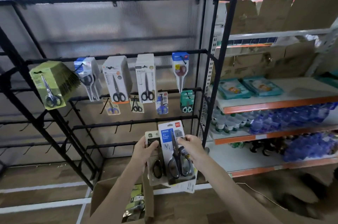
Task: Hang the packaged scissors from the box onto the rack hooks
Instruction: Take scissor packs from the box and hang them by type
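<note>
My left hand (pixel 146 147) grips a grey packaged scissors (pixel 155 167) by its upper left edge. My right hand (pixel 191 146) pinches a blue-labelled packaged scissors (pixel 176 154) that overlaps the grey one. Both packs are held in front of the black rack (pixel 117 125), below its bare hooks (pixel 130 126). Higher rows carry several hung scissors packs (pixel 117 81). The open cardboard box (pixel 104 194) stands on the floor under my arms, with more packs (pixel 134 203) inside.
A green stack of packs (pixel 53 82) hangs at the rack's left end. To the right stands a shelving unit (pixel 274 103) with teal packets, bottled water and cardboard boxes. A dark shape (pixel 303 200) lies on the floor at lower right.
</note>
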Tool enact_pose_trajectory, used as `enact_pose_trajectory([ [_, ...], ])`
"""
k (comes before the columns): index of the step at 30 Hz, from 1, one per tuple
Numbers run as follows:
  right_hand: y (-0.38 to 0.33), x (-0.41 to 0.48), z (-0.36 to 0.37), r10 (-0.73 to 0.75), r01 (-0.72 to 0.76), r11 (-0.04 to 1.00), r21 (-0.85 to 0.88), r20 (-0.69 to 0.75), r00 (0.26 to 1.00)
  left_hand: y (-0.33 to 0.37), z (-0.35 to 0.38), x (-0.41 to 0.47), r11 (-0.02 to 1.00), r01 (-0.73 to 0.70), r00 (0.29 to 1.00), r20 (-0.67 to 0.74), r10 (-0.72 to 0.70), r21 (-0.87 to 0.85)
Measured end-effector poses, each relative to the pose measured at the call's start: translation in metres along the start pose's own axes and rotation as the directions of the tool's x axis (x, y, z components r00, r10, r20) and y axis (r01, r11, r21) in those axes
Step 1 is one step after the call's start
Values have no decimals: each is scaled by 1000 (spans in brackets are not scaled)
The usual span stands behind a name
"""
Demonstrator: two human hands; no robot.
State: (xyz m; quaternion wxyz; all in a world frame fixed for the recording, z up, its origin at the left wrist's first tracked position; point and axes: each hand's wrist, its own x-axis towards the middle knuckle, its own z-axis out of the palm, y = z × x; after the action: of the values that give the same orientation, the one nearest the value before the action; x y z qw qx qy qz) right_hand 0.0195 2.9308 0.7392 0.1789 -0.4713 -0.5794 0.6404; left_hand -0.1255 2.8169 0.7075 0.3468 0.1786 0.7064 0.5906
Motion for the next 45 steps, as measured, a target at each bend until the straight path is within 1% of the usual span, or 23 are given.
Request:
enact_pose_trajectory([
  [5, -7, 11, -5, -7, 7, 999, 32, 2, 1000, 12, 9, 4, 1000, -15, 1000, -20, 15, -3],
  [8, -5, 12, -7, -12, 11, 1000, 15, 21, 1000, 14, 10, 6, 1000, -5, 999, -51, 4, -10],
  [12, 1, 22, -11, 0, -1, 1000, 30, 36, 999, 12, 10, 6, 1000, -5, 999, -44, 4, -18],
  [19, 0, 37, -4, 6, -11, 995, 100, 51, 999, 11, -2, 11, 1000, 3, 997, -71, -4, -15],
  [27, 8, 55, 25, 47, -58, 988, 143, 80, 996, -3, -28, 19, 998, 62, 993, -97, -62, 0],
  [32, 5, 65, 62, 67, -83, 983, 166, 104, 992, -4, -62, 23, 999, 49, 987, -154, -48, 6],
  [37, -4, 73, 116, 81, -97, 989, 113, 138, 987, -3, -111, 33, 998, 57, 977, -202, -62, -30],
  [42, -13, 77, 198, 98, -111, 990, 85, 147, 984, -15, -190, 54, 996, 72, 971, -223, -83, -60],
  [45, -16, 78, 256, 118, -129, 990, 59, 161, 980, -24, -244, 73, 992, 91, 972, -211, -108, -90],
])
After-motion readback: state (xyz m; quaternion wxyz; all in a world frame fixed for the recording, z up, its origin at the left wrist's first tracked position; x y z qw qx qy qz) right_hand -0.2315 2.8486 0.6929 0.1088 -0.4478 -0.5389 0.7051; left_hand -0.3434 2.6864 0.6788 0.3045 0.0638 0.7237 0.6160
